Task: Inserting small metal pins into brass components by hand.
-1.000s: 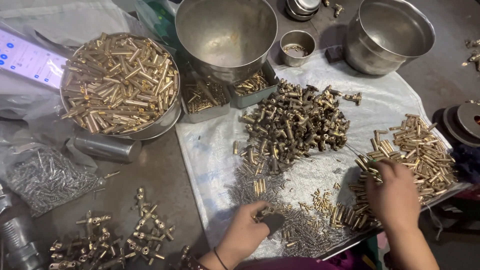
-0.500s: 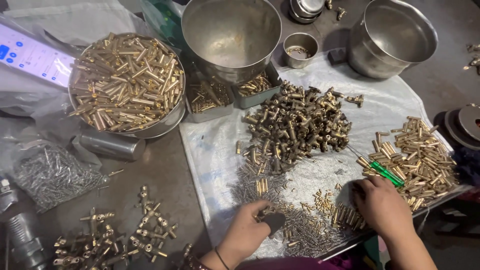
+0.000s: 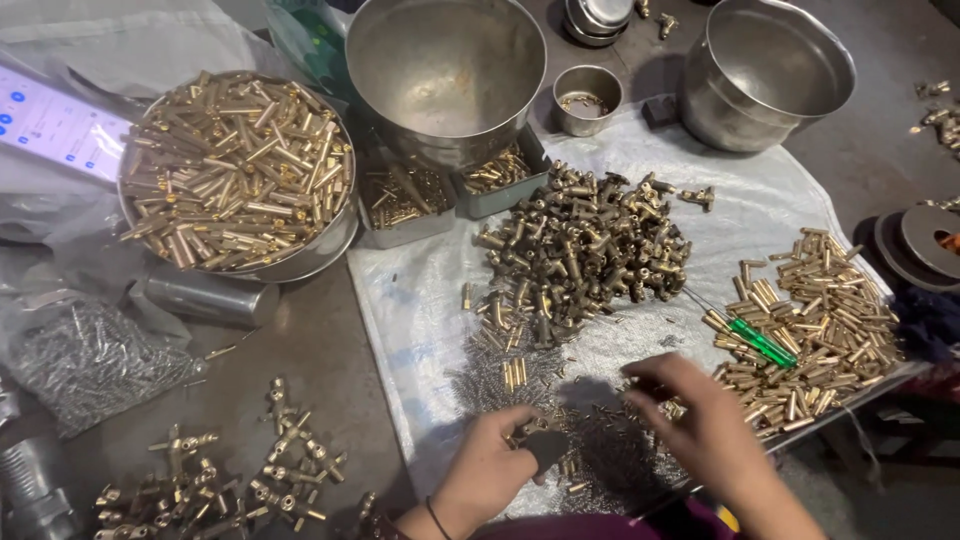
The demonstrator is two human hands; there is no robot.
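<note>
Head view, worktable seen from above. Compared with the frames of a moment earlier, the right hand (image 3: pixel 705 430) is found displaced: it was laid at the heap of brass sleeves (image 3: pixel 815 325) on the right, beside the green-handled screwdriver (image 3: pixel 760 341), and is now drawn inward and down to the scatter of small springs and pins (image 3: pixel 590 450) near the front edge of the white sheet (image 3: pixel 420 300). The screwdriver is left lying on the sleeves, untouched. The left hand (image 3: pixel 495 465) is seen at nearly the same spot as before. Both hands are thus brought together over one patch; by judgement, picking of small parts is being carried on there with both.

Pose: the right hand is held palm down, fingers curled and bunched toward the thumb, its tips lowered into the small parts; whether anything is pinched cannot be told. The left hand is turned slightly inward, fingers closed on a small brass piece (image 3: pixel 528 432) at the tips.

A dark pile of T-shaped fittings (image 3: pixel 580 250) is noted just beyond the hands, untouched.
</note>
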